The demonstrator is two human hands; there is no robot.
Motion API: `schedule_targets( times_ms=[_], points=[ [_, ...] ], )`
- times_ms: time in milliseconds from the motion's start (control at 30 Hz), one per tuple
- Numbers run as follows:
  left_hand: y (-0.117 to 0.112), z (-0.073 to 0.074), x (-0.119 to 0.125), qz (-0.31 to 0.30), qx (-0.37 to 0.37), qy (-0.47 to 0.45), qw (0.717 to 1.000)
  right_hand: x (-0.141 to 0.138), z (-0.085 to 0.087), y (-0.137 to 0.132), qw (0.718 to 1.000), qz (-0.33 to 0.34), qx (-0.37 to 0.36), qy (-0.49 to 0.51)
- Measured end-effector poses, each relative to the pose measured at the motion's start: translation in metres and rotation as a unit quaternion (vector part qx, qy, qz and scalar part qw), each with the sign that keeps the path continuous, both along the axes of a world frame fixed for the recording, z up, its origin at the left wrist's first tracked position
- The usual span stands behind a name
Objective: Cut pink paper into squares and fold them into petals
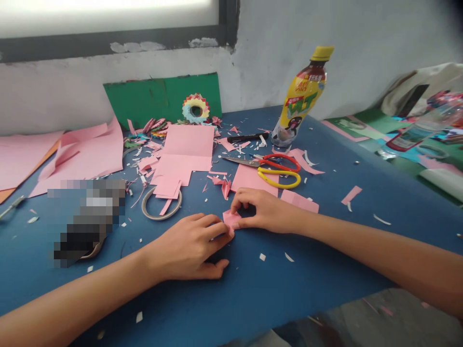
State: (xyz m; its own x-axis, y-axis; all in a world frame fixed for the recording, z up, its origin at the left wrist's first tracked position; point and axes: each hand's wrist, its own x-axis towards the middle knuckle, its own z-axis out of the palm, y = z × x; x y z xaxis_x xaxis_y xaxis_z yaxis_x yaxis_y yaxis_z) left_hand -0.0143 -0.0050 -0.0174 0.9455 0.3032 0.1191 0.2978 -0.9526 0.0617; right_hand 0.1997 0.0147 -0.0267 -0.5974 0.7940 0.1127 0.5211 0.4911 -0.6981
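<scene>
A small folded piece of pink paper (231, 220) lies on the blue table (253, 289) between my two hands. My left hand (188, 246) rests on the table with its fingertips pinched on the paper's left edge. From the right, my right hand (264, 209) presses its curled fingers onto the same piece. Just beyond my right hand lie pink paper squares (249, 177) and red-and-yellow scissors (277, 168).
A roll of tape (161, 205) and larger pink sheets (184, 154) lie behind my left hand. A yellow-capped drink bottle (302, 99) stands at the back, beside a black marker (248, 138). Paper scraps litter the table. Green card (162, 96) and a paper ring (196, 109) lean on the wall.
</scene>
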Motion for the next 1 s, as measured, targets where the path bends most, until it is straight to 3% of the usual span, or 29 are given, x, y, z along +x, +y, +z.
schedule_targets(
  times_ms=[233,367,500,667,1000],
  points=[
    [0.000,0.004,-0.004,-0.033,0.004,-0.009,0.999,0.006,0.002,0.009,0.999,-0.005,-0.046,-0.001],
    [0.002,0.004,-0.005,-0.018,-0.060,-0.052,0.997,0.010,0.007,0.014,0.996,0.007,-0.085,-0.014],
    [0.003,-0.006,0.002,0.068,-0.162,-0.165,0.971,0.008,0.009,0.011,0.998,0.026,-0.052,-0.031],
    [0.005,-0.011,0.010,0.178,-0.172,-0.179,0.952,0.001,0.008,0.000,1.000,-0.002,0.003,-0.027],
    [0.024,0.000,0.007,0.140,-0.266,-0.140,0.943,0.004,0.009,-0.002,0.998,0.042,-0.055,-0.003]
  ],
)
